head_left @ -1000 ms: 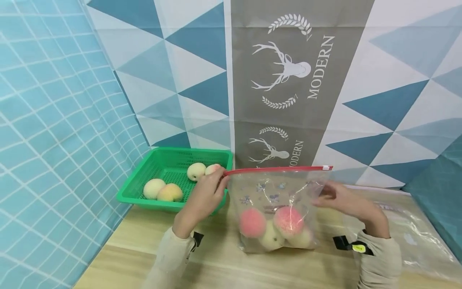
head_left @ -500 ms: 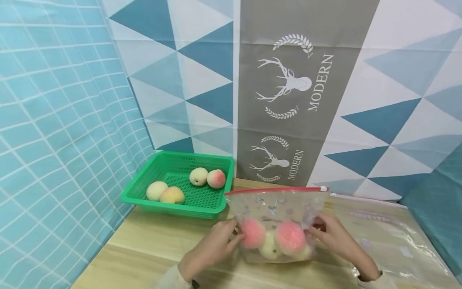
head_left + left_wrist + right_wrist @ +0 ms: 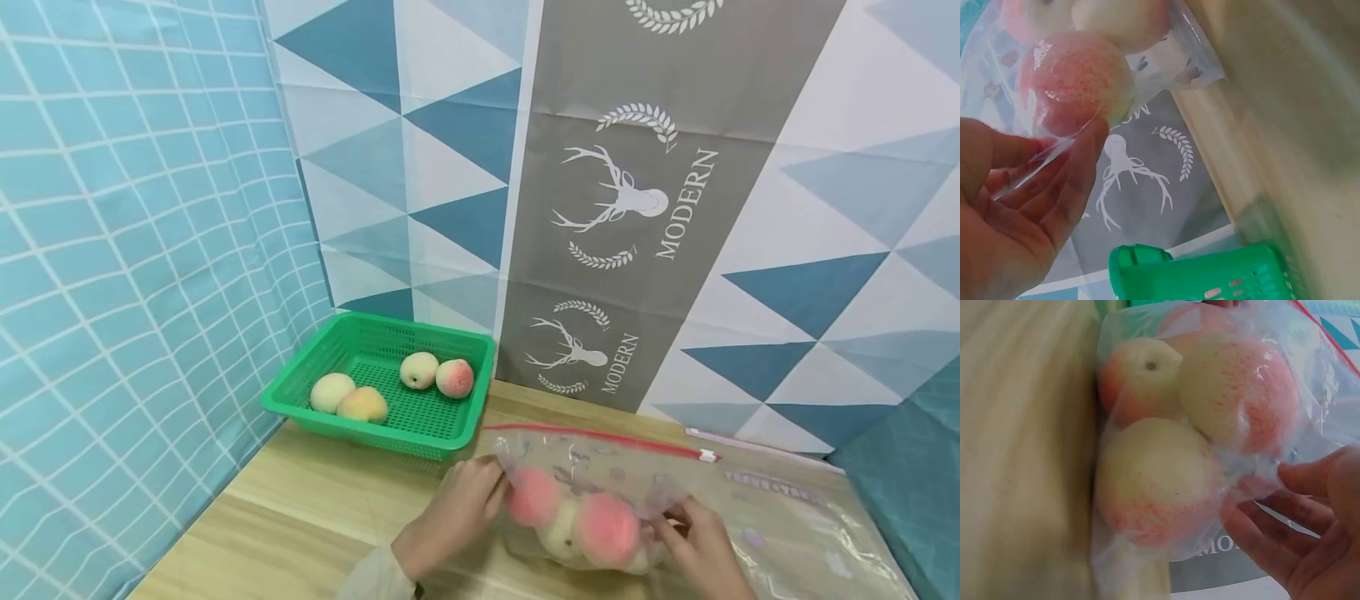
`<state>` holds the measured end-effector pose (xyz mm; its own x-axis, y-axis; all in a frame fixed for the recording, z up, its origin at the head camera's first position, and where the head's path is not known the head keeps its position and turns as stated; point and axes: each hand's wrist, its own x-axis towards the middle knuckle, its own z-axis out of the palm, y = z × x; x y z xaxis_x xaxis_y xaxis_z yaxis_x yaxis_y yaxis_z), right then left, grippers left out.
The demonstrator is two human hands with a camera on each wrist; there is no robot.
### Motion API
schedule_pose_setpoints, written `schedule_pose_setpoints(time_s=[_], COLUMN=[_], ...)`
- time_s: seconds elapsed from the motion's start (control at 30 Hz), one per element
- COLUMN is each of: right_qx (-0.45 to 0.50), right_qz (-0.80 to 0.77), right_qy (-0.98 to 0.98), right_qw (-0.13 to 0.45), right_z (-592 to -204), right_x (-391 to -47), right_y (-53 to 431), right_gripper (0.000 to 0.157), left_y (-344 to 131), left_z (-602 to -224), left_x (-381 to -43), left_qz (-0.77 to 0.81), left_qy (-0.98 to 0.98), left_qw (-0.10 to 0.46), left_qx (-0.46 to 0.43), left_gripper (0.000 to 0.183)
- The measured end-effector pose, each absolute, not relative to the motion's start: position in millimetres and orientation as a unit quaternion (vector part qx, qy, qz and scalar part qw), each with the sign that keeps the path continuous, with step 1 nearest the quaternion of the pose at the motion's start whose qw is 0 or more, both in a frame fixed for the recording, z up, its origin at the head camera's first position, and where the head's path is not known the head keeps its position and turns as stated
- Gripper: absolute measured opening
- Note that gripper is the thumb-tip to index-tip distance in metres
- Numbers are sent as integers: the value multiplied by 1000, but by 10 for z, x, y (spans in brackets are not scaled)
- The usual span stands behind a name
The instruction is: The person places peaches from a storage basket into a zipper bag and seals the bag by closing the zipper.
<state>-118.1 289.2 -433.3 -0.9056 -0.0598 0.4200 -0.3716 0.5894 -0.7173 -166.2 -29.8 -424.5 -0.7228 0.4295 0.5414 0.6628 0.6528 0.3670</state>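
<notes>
A clear zip bag [image 3: 555,446] with a red strip and white slider [image 3: 707,456] along its top holds several pink-and-cream peaches [image 3: 609,529]. My left hand [image 3: 461,508] pinches the bag's left side by a pink peach; the left wrist view shows thumb and fingers on a fold of plastic beside that peach [image 3: 1075,81]. On the other side, my right hand [image 3: 693,542] pinches the plastic, thumb against fingers, close beside the peaches [image 3: 1157,481] in the right wrist view. The red strip leans away toward the wall.
A green basket [image 3: 483,383] stands at the back left, with several peaches [image 3: 418,370] inside. Another clear bag [image 3: 817,533] lies flat at the right on the wooden table [image 3: 285,508]. Patterned cloth [image 3: 615,275] hangs behind, blue checked cloth [image 3: 150,250] at the left.
My left hand has let go of the bag's top left corner and moved down to its side. My right hand has also moved lower. The bag's top has tipped back and sunk.
</notes>
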Motion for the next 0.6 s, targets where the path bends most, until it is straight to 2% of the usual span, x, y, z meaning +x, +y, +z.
schedule_pose_setpoints(time_s=[0.3, 0.6], right_qx=[110, 96], right_qz=[440, 488], right_qy=[-870, -852], right_qw=[192, 162], right_z=[-4106, -4181], right_x=[-1685, -2298], right_y=[2944, 3102], right_gripper=[16, 13], left_y=[-90, 215], left_z=[-3928, -3597], left_x=[-2178, -2714], left_qz=[-261, -215], left_qy=[-890, -931], left_qw=[233, 135], left_qx=[-293, -262], left_gripper=[24, 22])
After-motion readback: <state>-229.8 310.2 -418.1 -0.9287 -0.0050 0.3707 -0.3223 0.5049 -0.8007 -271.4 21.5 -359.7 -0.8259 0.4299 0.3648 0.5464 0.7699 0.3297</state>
